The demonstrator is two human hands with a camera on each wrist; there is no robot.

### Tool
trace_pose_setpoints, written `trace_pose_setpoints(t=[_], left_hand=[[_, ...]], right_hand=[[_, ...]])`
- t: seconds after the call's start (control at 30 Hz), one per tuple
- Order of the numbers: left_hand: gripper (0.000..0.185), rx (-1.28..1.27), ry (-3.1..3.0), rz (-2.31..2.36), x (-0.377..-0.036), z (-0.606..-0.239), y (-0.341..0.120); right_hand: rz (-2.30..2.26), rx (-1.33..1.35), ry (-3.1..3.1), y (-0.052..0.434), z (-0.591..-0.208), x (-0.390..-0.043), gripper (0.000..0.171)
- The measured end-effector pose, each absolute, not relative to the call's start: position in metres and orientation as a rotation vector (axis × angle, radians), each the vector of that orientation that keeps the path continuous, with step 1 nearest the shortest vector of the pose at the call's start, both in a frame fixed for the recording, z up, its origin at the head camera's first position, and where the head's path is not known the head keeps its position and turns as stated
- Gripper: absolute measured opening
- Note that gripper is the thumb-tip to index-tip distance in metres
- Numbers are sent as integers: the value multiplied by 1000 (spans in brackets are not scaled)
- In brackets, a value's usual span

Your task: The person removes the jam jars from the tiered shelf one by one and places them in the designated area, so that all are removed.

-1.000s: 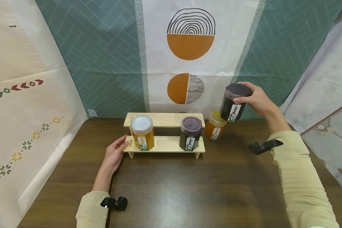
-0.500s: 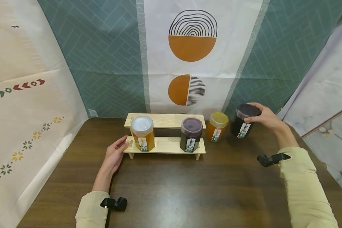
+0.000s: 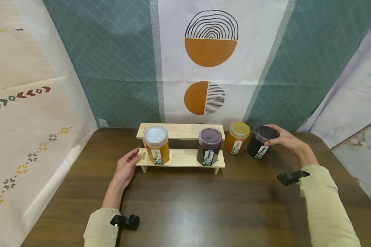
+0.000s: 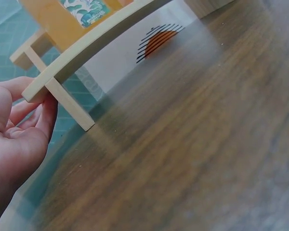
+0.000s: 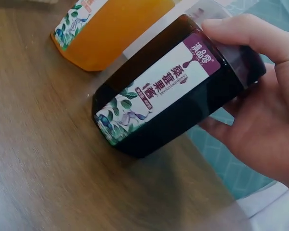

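My right hand point(image 3: 287, 140) grips a dark jam jar point(image 3: 257, 148) around its lid, at the right of the table. In the right wrist view the thumb lies on the lid's near side and the jar's white label point(image 5: 156, 89) faces the camera. The jar's base is at the tabletop; whether it rests fully there I cannot tell. My left hand point(image 3: 125, 168) holds the left end of a two-step wooden rack point(image 3: 182, 157) between thumb and fingers. On the rack's lower step stand an amber jar point(image 3: 162, 153) with a whitish lid and a dark jar point(image 3: 208, 155) with a purple lid.
An orange jar point(image 3: 233, 145) with a yellow lid stands on the table point(image 3: 185, 206) between the rack and the held jar. Behind everything hangs a patterned cloth point(image 3: 123, 68). Further cloths point(image 3: 43, 120) border both sides.
My right hand has lowered the dark jar from the air to the tabletop, right of the orange jar, then brought it slightly left and nearer. The left hand keeps its hold on the rack.
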State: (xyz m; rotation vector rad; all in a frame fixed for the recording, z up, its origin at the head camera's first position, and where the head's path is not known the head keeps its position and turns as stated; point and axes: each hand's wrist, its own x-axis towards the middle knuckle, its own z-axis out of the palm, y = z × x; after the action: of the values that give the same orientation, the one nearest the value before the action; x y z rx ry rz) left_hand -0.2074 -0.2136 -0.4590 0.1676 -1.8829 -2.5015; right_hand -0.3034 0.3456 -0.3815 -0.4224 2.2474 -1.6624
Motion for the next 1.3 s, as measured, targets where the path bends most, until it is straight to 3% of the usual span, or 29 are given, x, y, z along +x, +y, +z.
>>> trace_pose_setpoints(t=[0.27, 0.7, 0.93, 1.3], left_hand=[[52, 190, -1895, -2496, -206, -458, -214], [53, 189, -1914, -2485, -206, -460, -216], [52, 182, -1902, -2483, -207, -458, -215], [51, 201, -1878, -2507, -208, -457, -212]], right_hand=[[-1519, -385, 2337, 340, -363, -298, 69], [-1471, -422, 2714, 275, -310, -272, 56], [-1613, -608, 2518, 224, -317, -261, 54], [-1738, -698, 2255, 166, -342, -249, 70]])
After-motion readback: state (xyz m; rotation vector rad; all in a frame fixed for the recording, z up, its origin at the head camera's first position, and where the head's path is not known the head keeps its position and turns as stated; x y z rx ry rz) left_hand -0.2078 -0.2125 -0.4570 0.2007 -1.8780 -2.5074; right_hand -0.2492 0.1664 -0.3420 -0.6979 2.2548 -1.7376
